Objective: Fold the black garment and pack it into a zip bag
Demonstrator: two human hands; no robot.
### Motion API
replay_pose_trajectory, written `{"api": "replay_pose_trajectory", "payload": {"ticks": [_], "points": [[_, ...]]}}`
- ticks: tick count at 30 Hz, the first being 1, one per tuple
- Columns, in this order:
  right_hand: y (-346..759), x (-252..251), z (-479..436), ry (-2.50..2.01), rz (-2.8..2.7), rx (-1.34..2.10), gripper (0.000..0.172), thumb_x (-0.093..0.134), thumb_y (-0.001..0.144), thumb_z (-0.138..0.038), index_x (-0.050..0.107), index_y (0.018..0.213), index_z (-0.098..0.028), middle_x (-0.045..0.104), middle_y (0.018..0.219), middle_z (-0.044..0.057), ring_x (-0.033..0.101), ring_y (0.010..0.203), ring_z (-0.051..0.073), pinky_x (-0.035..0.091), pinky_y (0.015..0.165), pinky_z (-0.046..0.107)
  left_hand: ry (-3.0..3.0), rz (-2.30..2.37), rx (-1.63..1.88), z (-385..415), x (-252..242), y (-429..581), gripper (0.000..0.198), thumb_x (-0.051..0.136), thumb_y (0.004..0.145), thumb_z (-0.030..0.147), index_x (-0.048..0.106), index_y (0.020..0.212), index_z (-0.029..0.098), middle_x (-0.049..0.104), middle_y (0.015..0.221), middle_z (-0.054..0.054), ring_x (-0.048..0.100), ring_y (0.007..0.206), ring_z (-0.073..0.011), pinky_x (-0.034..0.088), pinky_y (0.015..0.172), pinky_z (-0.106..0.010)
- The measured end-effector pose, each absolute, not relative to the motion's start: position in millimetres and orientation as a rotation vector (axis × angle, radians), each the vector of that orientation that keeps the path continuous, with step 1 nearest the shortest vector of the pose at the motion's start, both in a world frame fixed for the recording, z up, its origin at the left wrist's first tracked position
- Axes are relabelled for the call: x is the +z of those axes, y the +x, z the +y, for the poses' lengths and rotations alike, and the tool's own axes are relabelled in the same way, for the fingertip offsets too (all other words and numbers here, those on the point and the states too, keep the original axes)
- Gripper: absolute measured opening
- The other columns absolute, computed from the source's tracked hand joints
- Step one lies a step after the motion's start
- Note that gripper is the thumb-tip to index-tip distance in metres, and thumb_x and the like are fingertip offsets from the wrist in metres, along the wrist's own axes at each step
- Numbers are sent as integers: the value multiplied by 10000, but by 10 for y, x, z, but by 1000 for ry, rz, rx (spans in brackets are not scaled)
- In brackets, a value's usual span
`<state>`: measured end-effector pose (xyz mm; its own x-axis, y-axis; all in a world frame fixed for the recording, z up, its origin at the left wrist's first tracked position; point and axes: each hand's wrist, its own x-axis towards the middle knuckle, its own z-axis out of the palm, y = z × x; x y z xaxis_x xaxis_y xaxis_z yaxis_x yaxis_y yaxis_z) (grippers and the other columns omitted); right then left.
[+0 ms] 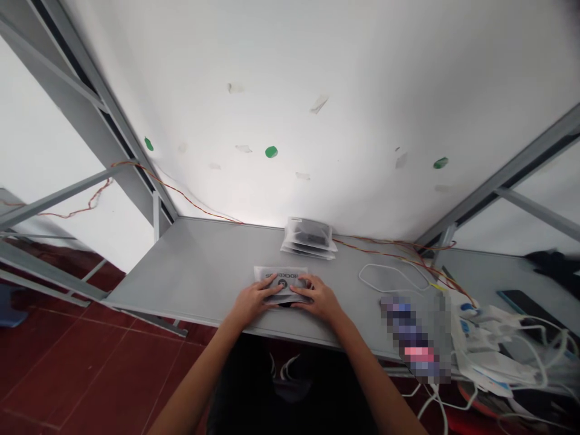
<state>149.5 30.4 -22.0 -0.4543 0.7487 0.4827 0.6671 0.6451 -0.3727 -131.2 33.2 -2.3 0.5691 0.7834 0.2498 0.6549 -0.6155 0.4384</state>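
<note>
A frosted plastic bag (272,275) with dark printed lettering, upside down from where I sit, lies at the front of the grey table. My left hand (256,300) is on the bag's left side, fingers on top and thumb at the near edge. From the right, my right hand (321,297) grips the same bag in a like way. Something black shows at the bag's near edge between my thumbs; what it is I cannot make out. Behind the bag, close to the wall, sits a stack of similar frosted bags (310,237) with dark contents.
The grey table (190,266) meets a white wall. A white cable loop (394,278) and a blurred-out phone-shaped object (410,338) lie to the right. Beyond them are tangled white cables and plugs (492,338). Thin red-yellow wires (194,204) run along the wall.
</note>
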Motion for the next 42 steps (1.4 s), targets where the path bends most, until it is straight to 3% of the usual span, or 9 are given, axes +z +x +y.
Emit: {"api": "replay_pose_trajectory", "payload": {"ticks": [4, 8, 13, 18, 24, 28, 34, 38, 42], "points": [[1533, -152, 284, -1072, -2297, 146, 478, 836, 835, -440, 738, 1289, -329, 679, 1301, 132, 673, 1112, 296, 593, 943, 468, 2580, 1195, 589, 283, 31, -1307, 552, 720, 935, 396, 563, 1464, 403, 488, 1599, -41, 658, 1237, -301, 535, 1038, -468], [1509, -98, 242, -1061, -2309, 114, 440, 766, 909, -409, 709, 1333, -304, 654, 1410, 141, 629, 1263, 344, 515, 1063, 565, 2638, 1193, 620, 240, 64, -1286, 591, 684, 955, 428, 508, 1517, 371, 457, 1620, -62, 488, 1424, -369, 427, 1130, -563], [1463, -220, 284, -966, -2329, 125, 359, 673, 984, -274, 696, 1338, -331, 747, 1311, 38, 681, 1251, 239, 557, 1068, 418, 2683, 1134, 643, 300, -26, -1267, 531, 650, 986, 390, 529, 1500, 334, 539, 1561, -52, 470, 1456, -303, 420, 1160, -498], [1475, -372, 346, -952, -2310, 90, 381, 554, 1020, -135, 712, 1310, -326, 762, 1279, 32, 721, 1194, 222, 591, 1036, 415, 2714, 1091, 675, 369, -118, -1261, 460, 646, 983, 295, 599, 1440, 289, 629, 1471, -60, 552, 1393, -281, 486, 1127, -471], [1543, -465, 335, -847, -2378, 89, 546, 446, 995, 3, 625, 1417, -294, 680, 1410, 23, 556, 1399, 196, 512, 1152, 428, 2747, 1007, 659, 383, -158, -1334, 487, 542, 1004, 180, 559, 1478, 291, 596, 1507, -37, 508, 1438, -257, 477, 1162, -460], [1632, -429, 330, -798, -2462, 91, 561, 481, 1008, -32, 546, 1488, -313, 612, 1489, 18, 480, 1457, 201, 472, 1183, 435, 2771, 935, 581, 370, -123, -1414, 596, 475, 994, 112, 454, 1553, 318, 498, 1593, -19, 391, 1520, -232, 422, 1206, -434], [1717, -290, 322, -770, -2570, 44, 658, 534, 983, -46, 432, 1562, -342, 503, 1584, 45, 440, 1487, 234, 457, 1188, 469, 2809, 891, 451, 317, -1, -1456, 886, 531, 879, 34, 216, 1645, 349, 291, 1704, -32, 255, 1576, -279, 360, 1228, -470], [1774, -195, 293, -722, -2633, 26, 657, 648, 970, -182, 425, 1570, -333, 511, 1581, 63, 415, 1502, 293, 434, 1192, 536, 2859, 767, 382, 295, 112, -1507, 808, 608, 926, 141, 279, 1625, 379, 188, 1734, -37, 228, 1582, -313, 299, 1256, -486], [1943, -101, 302, -658, -2674, 40, 643, 708, 962, -284, 455, 1547, -364, 544, 1558, 44, 467, 1474, 268, 476, 1163, 477, 2863, 682, 402, 362, 176, -1557, 706, 653, 978, 324, 335, 1608, 362, 233, 1721, -65, 274, 1566, -323, 325, 1244, -494]]}}
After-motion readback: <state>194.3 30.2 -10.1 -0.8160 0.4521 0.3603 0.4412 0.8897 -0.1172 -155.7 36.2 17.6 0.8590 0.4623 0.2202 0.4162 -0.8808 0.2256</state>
